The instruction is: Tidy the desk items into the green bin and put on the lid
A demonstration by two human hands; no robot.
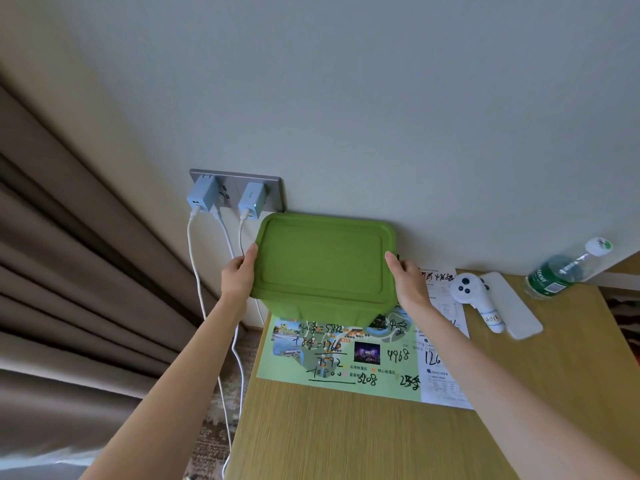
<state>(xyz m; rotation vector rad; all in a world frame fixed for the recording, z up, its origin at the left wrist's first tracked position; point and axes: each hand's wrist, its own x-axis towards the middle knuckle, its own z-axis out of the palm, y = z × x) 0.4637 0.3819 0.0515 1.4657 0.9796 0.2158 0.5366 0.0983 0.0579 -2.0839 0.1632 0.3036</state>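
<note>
A green bin is seen at the back of the desk, close against the wall and standing on the far edge of a printed map sheet scrawled with black numbers. The bin is covered by its green lid, so whatever is inside is hidden; the lid appears to sit flat on the rim, though the far edge cannot be checked. The lid's left edge is held by the left hand, thumb laid on top and the other fingers tucked out of sight below the rim. The right edge is held the same way by the right hand, with only the thumb and the back of the hand shown. To the right, a white controller is laid partly over a flat white slab, and a bottle is seen near the wall. Two chargers are plugged in to the bin's left, their cables hanging beside a curtain.
</note>
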